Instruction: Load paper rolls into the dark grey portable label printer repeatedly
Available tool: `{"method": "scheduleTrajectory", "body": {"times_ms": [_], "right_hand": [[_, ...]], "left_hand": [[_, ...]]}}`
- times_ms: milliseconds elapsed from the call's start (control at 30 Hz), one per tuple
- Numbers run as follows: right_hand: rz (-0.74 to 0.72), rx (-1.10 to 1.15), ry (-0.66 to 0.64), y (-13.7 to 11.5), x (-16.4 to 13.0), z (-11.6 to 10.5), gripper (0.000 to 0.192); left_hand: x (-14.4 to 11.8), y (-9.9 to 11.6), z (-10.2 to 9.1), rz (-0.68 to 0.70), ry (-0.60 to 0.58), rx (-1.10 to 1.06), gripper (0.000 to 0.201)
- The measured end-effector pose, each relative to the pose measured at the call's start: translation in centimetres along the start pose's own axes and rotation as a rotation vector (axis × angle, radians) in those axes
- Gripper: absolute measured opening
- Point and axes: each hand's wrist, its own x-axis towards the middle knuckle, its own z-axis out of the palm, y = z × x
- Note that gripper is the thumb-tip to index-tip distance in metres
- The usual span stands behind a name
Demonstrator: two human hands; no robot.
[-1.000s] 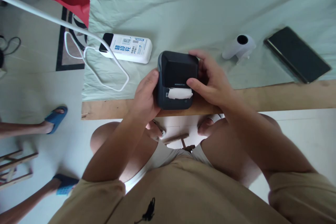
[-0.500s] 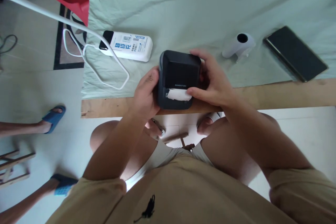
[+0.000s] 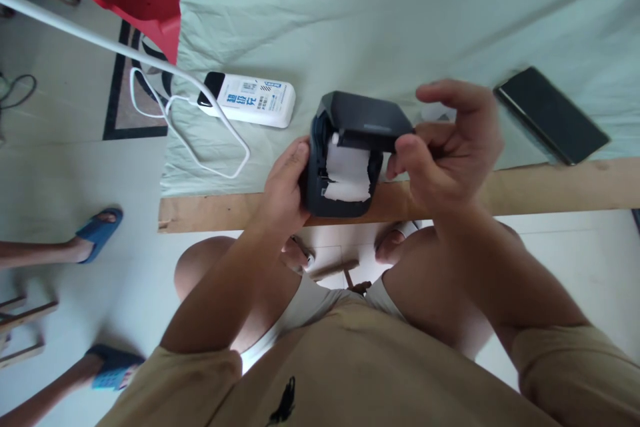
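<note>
We see a white power bank [image 3: 253, 100] far left on the cloth-covered surface [image 3: 400, 20]; left hand [image 3: 285, 183] grips the small black label printer [image 3: 345, 160] at the surface edge, right hand [image 3: 447, 147] pinches its raised lid [image 3: 370, 117], white paper roll [image 3: 349, 172] exposed; black phone [image 3: 550, 115] far right

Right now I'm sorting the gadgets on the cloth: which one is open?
The black printer between the left hand and right hand: its lid is raised, showing white paper. The white power bank and dark phone lie flat.
</note>
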Motion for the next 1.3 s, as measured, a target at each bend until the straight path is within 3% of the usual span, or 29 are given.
{"method": "scheduleTrajectory", "body": {"times_ms": [100, 200, 267, 433, 533, 600, 733, 867, 933, 1067, 1167, 1300], "right_hand": [[-0.114, 0.032, 0.252, 0.0, 0.9, 0.8, 0.034], [-0.206, 0.049, 0.278, 0.0, 1.7, 1.1, 0.017], [-0.220, -0.085, 0.193, -0.5, 1.8, 1.1, 0.002], [-0.164, -0.636, -0.173, -3.0, 2.3, 0.5, 0.017], [-0.145, -0.684, -0.400, -3.4, 2.8, 0.1, 0.031], [-0.136, -0.668, -0.450, -3.1, 3.0, 0.0, 0.039], [-0.085, -0.522, -0.374, -2.4, 2.7, 0.1, 0.047], [0.018, -0.206, -0.309, -2.5, 2.1, -0.8, 0.045], [0.095, -0.010, -0.180, -2.1, 2.3, -1.6, 0.044], [0.439, 0.373, 0.102, 0.8, 3.1, -2.7, 0.037], [0.485, 0.305, 0.086, 3.0, 3.2, -2.8, 0.033], [0.213, -0.141, -0.003, 3.4, 2.3, -3.0, 0.025]], "left_hand": [[0.0, 0.1, 0.4, -0.024, 0.010, -0.055, 0.024], [-0.1, 0.5, 0.7, -0.054, 0.021, -0.090, 0.022], [-0.2, 0.6, 0.8, -0.053, 0.013, -0.082, 0.022], [-0.3, 0.5, 0.6, -0.018, 0.027, -0.039, 0.027], [-0.4, 0.4, 0.4, -0.030, 0.019, 0.000, 0.032], [-0.5, 0.6, 0.4, -0.063, 0.002, 0.038, 0.039], [-0.6, 1.1, 0.3, -0.087, -0.069, 0.096, 0.057], [-0.5, 1.2, 0.2, -0.086, -0.162, 0.106, 0.063], [-0.4, 1.1, 0.2, -0.095, -0.161, 0.077, 0.058], [-0.3, 1.0, 0.2, -0.086, -0.099, 0.025, 0.054], [-0.3, 1.0, 0.4, -0.085, -0.114, 0.026, 0.056], [-0.4, 1.0, 0.5, -0.077, -0.133, 0.036, 0.055]]}}
